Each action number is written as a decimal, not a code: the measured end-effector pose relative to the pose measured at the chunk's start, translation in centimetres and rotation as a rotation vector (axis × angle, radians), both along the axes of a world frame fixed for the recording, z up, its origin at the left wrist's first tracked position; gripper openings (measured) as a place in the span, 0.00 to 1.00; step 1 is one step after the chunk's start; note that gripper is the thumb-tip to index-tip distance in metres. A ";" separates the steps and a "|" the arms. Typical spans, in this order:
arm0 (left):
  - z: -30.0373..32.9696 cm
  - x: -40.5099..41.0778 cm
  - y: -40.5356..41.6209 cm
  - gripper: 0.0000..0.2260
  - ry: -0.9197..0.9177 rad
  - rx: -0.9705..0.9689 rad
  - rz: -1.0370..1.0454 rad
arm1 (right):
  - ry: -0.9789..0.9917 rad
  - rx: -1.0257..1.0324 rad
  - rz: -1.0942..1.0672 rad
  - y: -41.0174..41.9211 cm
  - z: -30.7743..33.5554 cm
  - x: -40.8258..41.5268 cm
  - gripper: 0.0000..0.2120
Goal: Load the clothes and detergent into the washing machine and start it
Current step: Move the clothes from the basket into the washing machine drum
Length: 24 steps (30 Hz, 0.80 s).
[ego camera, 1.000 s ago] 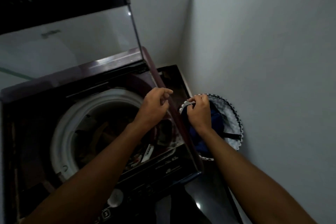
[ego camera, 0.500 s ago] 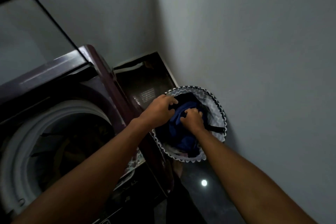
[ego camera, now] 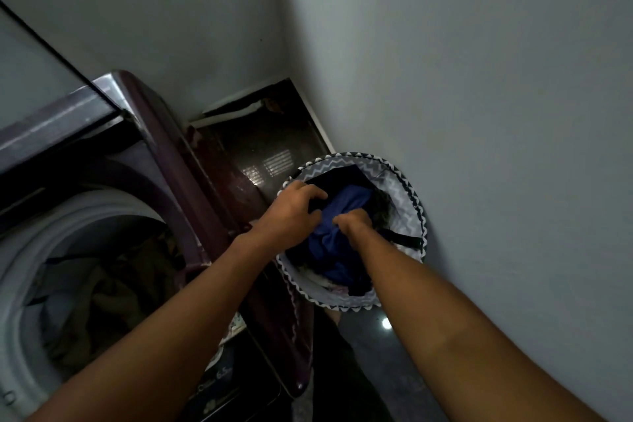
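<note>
Blue cloth [ego camera: 342,216] in both hands' grip

Both hands down in a round laundry basket [ego camera: 407,212] with zigzag trim, hard against the right wall. Left hand [ego camera: 291,212] and right hand [ego camera: 354,221] gripping a blue garment [ego camera: 339,250] among dark clothes. Left: washing machine [ego camera: 164,147], lid raised, drum [ego camera: 24,284] holding clothes already.

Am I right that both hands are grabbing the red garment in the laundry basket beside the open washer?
Not quite: in the head view the garment is blue, not red. Both the left hand and right hand do grip it in the laundry basket beside the open washer.
</note>
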<state>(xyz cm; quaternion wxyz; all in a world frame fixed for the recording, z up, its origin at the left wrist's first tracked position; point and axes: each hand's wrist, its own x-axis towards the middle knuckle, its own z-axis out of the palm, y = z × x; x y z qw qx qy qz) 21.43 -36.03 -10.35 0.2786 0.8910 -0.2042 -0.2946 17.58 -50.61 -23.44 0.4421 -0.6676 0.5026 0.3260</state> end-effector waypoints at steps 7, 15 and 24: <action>0.0 -0.2 -0.4 0.18 0.059 0.054 0.027 | -0.151 -0.158 -0.042 -1.0 4.2 0.5 0.20; 1.6 -2.5 -0.7 0.53 0.232 0.095 -0.037 | -0.326 0.410 -0.274 -1.6 14.0 1.0 0.14; 7.1 -5.6 1.9 0.57 0.092 -0.610 0.227 | -0.580 0.695 -0.172 2.0 26.2 1.9 0.05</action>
